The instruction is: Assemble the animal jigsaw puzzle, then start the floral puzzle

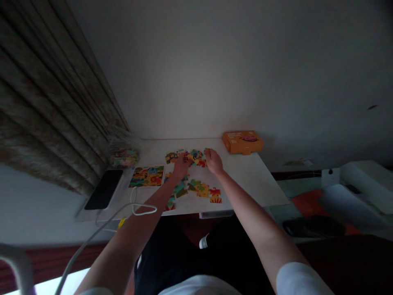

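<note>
In the head view, puzzle pieces [202, 190] lie on the counter [251, 180]. The left hand [183, 161] and right hand [214, 161] bend partly closed fingers over the farther ones; grip unclear. They look light, stiff, best pinched by edges.

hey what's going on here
A person is handling jigsaw pieces on a white table. The left hand is over the far group and the right hand is at its right end; whether either grips a piece is too dim to tell. Nearer pieces lie in patches, some apparently joined. A picture card lies to the left, an orange box at back right.
</note>
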`<state>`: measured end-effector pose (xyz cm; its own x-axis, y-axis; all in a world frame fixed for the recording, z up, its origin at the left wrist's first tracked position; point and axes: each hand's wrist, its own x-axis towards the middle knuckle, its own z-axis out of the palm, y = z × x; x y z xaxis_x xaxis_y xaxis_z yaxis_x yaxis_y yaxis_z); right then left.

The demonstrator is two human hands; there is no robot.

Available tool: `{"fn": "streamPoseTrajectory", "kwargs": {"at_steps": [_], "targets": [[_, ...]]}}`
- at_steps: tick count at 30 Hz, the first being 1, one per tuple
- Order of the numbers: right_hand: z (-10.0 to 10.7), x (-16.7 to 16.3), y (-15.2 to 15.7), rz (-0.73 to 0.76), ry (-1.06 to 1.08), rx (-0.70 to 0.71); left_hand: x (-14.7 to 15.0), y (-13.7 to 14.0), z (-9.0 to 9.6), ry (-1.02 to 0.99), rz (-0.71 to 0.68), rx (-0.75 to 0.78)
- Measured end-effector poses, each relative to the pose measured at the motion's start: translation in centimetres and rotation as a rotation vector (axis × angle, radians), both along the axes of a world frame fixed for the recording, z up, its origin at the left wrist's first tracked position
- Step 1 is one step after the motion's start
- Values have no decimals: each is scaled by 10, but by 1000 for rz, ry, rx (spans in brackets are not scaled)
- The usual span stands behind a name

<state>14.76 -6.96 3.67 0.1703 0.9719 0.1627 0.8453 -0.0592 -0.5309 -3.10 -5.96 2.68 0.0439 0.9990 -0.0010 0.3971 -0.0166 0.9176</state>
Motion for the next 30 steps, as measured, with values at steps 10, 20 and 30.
{"fn": "streamPoseTrajectory", "kwargs": {"at_steps": [10, 20, 30], "targets": [[-26, 8, -55, 174, -130, 56, -36, -23, -14, 495, -130, 300], [-43, -7, -128, 472, -234, 34, -91, -109, -28, 693, -229, 471], [-51, 16, -71, 166, -283, 23, -74, -127, -51, 949, -301, 508]]}}
